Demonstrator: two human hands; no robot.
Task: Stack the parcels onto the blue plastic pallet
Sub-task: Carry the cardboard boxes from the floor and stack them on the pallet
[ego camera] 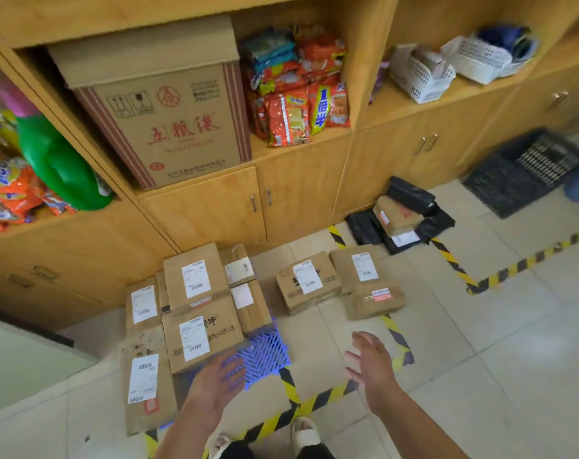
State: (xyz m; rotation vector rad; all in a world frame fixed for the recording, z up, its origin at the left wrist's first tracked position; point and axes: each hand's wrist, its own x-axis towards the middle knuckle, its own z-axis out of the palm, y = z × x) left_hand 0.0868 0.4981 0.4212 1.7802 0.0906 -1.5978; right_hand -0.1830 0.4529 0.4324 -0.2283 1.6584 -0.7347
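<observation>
Slippers [304, 431] sit at the bottom of my view, just behind the striped floor tape [314, 402]. Both hands reach forward with spread fingers and hold nothing. The left hand [215, 382] hovers over the bare corner of the blue plastic pallet [265, 354], close to the front box [202, 339]; I cannot tell whether it touches. The right hand [372, 366] is out over the tiles.

Most of the pallet is already covered by a cluster of cartons of uneven height. Three loose parcels [306, 281] lie on the floor just beyond it, and black bags [410, 193] with another carton sit further off by the cabinet.

My worry is space: with only that corner free, I judge the rest must go on top. Uneven tops could let a carton rock or slide off. The bags look soft and slick, so they would make a poor base and may slip in an open-handed grab.
</observation>
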